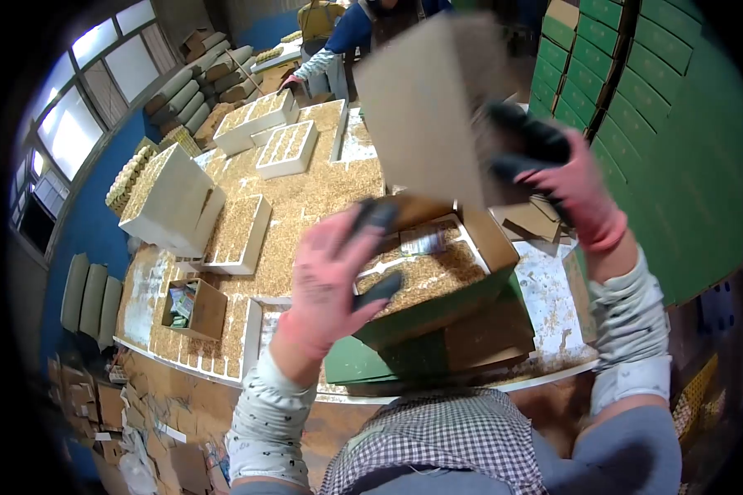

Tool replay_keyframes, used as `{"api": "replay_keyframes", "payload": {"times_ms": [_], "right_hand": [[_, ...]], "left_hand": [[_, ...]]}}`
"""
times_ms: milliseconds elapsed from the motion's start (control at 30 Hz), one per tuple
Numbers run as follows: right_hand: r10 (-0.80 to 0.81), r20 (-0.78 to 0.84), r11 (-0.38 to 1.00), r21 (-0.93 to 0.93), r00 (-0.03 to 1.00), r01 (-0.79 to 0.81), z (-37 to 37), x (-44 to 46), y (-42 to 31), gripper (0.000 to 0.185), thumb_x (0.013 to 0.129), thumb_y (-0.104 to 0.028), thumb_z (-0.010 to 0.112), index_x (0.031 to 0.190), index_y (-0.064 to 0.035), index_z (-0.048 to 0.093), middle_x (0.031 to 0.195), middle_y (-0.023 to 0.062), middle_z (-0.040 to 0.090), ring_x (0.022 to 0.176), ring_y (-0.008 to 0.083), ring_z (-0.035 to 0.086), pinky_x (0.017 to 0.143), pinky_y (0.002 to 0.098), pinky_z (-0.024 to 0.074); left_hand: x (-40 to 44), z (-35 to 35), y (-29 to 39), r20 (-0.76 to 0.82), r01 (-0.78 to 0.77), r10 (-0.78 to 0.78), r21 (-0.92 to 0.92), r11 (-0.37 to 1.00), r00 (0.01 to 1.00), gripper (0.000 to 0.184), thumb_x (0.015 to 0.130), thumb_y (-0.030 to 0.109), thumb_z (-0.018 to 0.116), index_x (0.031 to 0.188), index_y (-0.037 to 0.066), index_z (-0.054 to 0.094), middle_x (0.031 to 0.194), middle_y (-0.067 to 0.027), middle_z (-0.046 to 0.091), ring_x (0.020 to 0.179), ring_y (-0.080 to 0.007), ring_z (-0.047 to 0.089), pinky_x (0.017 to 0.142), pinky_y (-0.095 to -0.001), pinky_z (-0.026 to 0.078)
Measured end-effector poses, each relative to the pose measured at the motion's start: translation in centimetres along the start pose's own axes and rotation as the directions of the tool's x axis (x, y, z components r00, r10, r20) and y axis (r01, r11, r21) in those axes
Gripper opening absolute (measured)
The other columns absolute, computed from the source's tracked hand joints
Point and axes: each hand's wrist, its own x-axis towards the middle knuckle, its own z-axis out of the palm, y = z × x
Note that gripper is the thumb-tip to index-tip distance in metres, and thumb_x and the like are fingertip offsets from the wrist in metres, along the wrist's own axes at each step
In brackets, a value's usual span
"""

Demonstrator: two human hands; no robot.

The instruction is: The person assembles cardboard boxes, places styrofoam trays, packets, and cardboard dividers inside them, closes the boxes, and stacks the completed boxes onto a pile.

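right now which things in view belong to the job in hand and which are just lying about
Likely part of the job:
brown cardboard piece, in the right hand
open box, by the left hand
tan loose filling inside it

Apparently just lying about:
cardboard scraps, lower left
plastic bag among them
grey-green bundles, far left

Bright windows (68,125) top a blue wall (82,214) above a brown, littered floor (182,389).
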Motion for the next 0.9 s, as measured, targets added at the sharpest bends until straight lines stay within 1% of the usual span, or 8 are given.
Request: {"api": "replay_keyframes", "payload": {"times_ms": [67, 133, 233, 400, 500, 667, 767, 900], "right_hand": [[0.148, 0.063, 0.878, 0.45, 0.987, -0.161, 0.7, 0.6, -2.8, 0.046, 0.077, 0.011, 0.059, 0.121, 0.0024, 0.048, 0.111, 0.0134, 0.06, 0.094, 0.0199, 0.063, 0.078, 0.0288, 0.0544], [0.477, 0.182, 0.878, -0.146, 0.86, -0.456, -1.2, -0.6, 2.6, 0.036, 0.078, 0.0, 0.064, 0.113, 0.001, 0.056, 0.115, 0.0117, 0.06, 0.096, 0.0191, 0.062, 0.079, 0.0271, 0.0521], [0.641, 0.382, 0.4, -0.907, 0.666, 0.135, 1.7, -2.2, 5.5, 0.035, 0.076, -0.017, 0.065, 0.108, -0.0015, 0.061, 0.112, 0.0128, 0.062, 0.1, 0.0235, 0.061, 0.083, 0.0303, 0.0484], [0.804, 0.233, -0.116, -0.84, 0.546, 0.53, 5.4, -2.5, 10.0, 0.034, 0.076, -0.034, 0.063, 0.103, -0.0125, 0.066, 0.106, 0.0071, 0.065, 0.098, 0.0262, 0.062, 0.083, 0.0356, 0.0492], [0.907, 0.136, -0.141, -0.795, 0.399, 0.59, 6.8, -2.3, 7.1, 0.038, 0.077, -0.038, 0.062, 0.108, -0.0162, 0.064, 0.11, 0.004, 0.064, 0.102, 0.0258, 0.06, 0.084, 0.037, 0.0486], [0.314, 0.193, -0.072, -0.972, 0.93, 0.226, -2.8, 1.1, 6.5, 0.033, 0.076, -0.031, 0.061, 0.101, -0.0095, 0.059, 0.096, 0.0088, 0.064, 0.095, 0.0251, 0.061, 0.077, 0.0367, 0.0495], [0.828, 0.302, 0.165, -0.937, 0.473, 0.309, -2.3, 0.7, 10.6, 0.028, 0.072, -0.024, 0.058, 0.091, -0.0055, 0.065, 0.094, 0.0151, 0.066, 0.09, 0.0315, 0.061, 0.077, 0.0397, 0.0484], [0.79, 0.406, 0.557, -0.788, 0.46, -0.261, -1.2, -0.8, 16.7, 0.03, 0.066, -0.022, 0.068, 0.089, -0.0028, 0.066, 0.086, 0.0153, 0.067, 0.081, 0.0304, 0.063, 0.071, 0.0375, 0.0497]], "left_hand": [[-0.5, -0.1, -1.0, -0.386, -0.069, -0.034, -0.25, 0.966, 0.922, 0.068, 0.068, 0.011, 0.069, 0.13, 0.0, 0.044, 0.13, -0.0202, 0.043, 0.119, -0.0361, 0.043, 0.101, -0.045, 0.035], [0.0, -1.0, -0.7, -0.366, -0.07, 0.034, -0.086, 0.994, 0.93, 0.067, 0.067, 0.011, 0.071, 0.128, 0.001, 0.047, 0.13, -0.0192, 0.044, 0.117, -0.0352, 0.045, 0.1, -0.0438, 0.037], [1.6, 1.4, 0.2, 0.25, -0.127, 0.088, 0.143, 0.982, 0.964, 0.057, 0.068, 0.033, 0.074, 0.119, 0.014, 0.056, 0.119, -0.0114, 0.051, 0.106, -0.0278, 0.05, 0.091, -0.0386, 0.039], [0.0, 8.7, -4.3, 0.545, -0.112, -0.082, 0.314, 0.943, 0.835, 0.031, 0.075, 0.037, 0.062, 0.099, 0.018, 0.066, 0.103, -0.0064, 0.059, 0.102, -0.0276, 0.052, 0.096, -0.0461, 0.036], [-2.4, 8.2, -5.0, 0.709, -0.23, -0.09, 0.343, 0.911, 0.699, 0.037, 0.077, 0.036, 0.062, 0.108, 0.016, 0.063, 0.118, -0.0086, 0.056, 0.117, -0.0285, 0.046, 0.106, -0.0452, 0.028], [-5.3, -3.5, -6.3, 0.208, 0.241, -0.245, 0.045, 0.97, 0.947, 0.073, 0.07, 0.018, 0.076, 0.134, 0.01, 0.043, 0.139, -0.02, 0.036, 0.129, -0.0369, 0.033, 0.108, -0.0406, 0.028], [-12.0, 3.4, -9.3, 0.287, 0.562, -0.507, -0.157, 0.812, 0.813, 0.115, 0.055, 0.032, 0.085, 0.144, 0.007, 0.016, 0.143, -0.0308, 0.019, 0.13, -0.0441, 0.027, 0.108, -0.043, 0.026], [-13.8, 16.7, -5.7, 0.205, 0.763, -0.755, -0.372, 0.528, 0.623, 0.127, 0.052, 0.028, 0.087, 0.144, -0.002, 0.005, 0.138, -0.0263, 0.028, 0.126, -0.0326, 0.034, 0.104, -0.0395, 0.031]]}}
